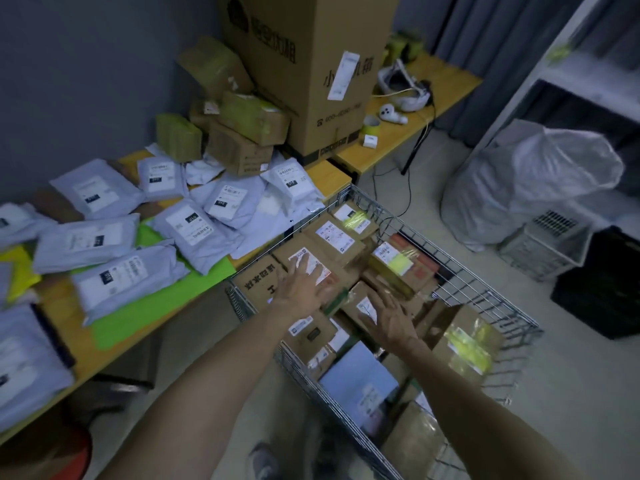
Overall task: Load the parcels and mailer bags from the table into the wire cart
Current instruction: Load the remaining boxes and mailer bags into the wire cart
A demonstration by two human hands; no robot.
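The wire cart (pixel 485 278) stands right of the table, packed with brown cardboard parcels and a pale mailer bag (pixel 360 379). My left hand (pixel 304 285) lies flat with spread fingers on a labelled brown parcel (pixel 308 261) in the cart. My right hand (pixel 388 313) hovers with straight fingers over another brown parcel (pixel 363 299) beside it. Several grey-white mailer bags (pixel 194 226) lie on the yellow table (pixel 329 174) to the left. Small brown boxes (pixel 239 150) are piled at the table's back.
A big cardboard box (pixel 311 64) towers at the back of the table. A headset and controller (pixel 401 91) lie on a second table. A clear plastic sack (pixel 533 181), a white basket (pixel 547 244) and a black crate (pixel 602 285) sit on the floor right of the cart.
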